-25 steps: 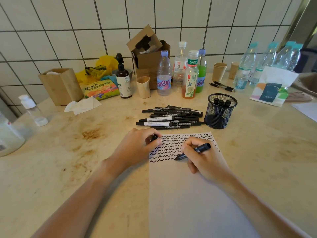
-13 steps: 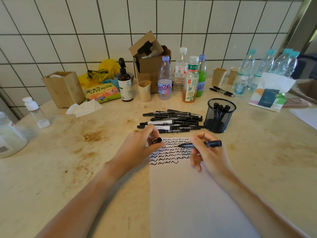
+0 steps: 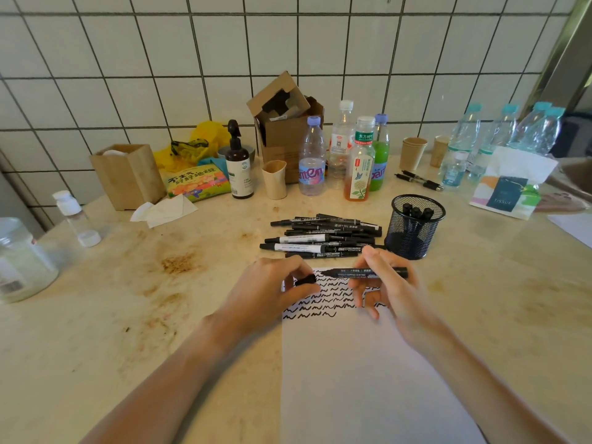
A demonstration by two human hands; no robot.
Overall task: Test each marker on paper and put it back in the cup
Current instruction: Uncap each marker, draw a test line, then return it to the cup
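Both grips are occupied: the right hand (image 3: pixel 389 285) pinches a black marker (image 3: pixel 365 273) level above the paper, bare tip pointing left, while the left hand (image 3: pixel 272 288) pinches its small black cap (image 3: pixel 306 279) just off that tip, cap and tip lined up, apparently for recapping.

Under both grips lies the surface (image 3: pixel 134 302), pale, stone-like and blotched with brown stains. On it, beneath the hands and running toward the person, is the white paper (image 3: pixel 362 373), smooth and flat, its far end filled with rows of black squiggles. It sits squarely between the arms, I judge so either hand can steady it.

Just beyond the right grip stands the cup (image 3: pixel 415 229), a dark wire-mesh cylinder with several markers already upright inside, close enough for a short drop-in. Beyond the left grip, touching nothing but each other, a pile of markers (image 3: pixel 323 240) lies flat, slim, black-and-white barrels roughly parallel.
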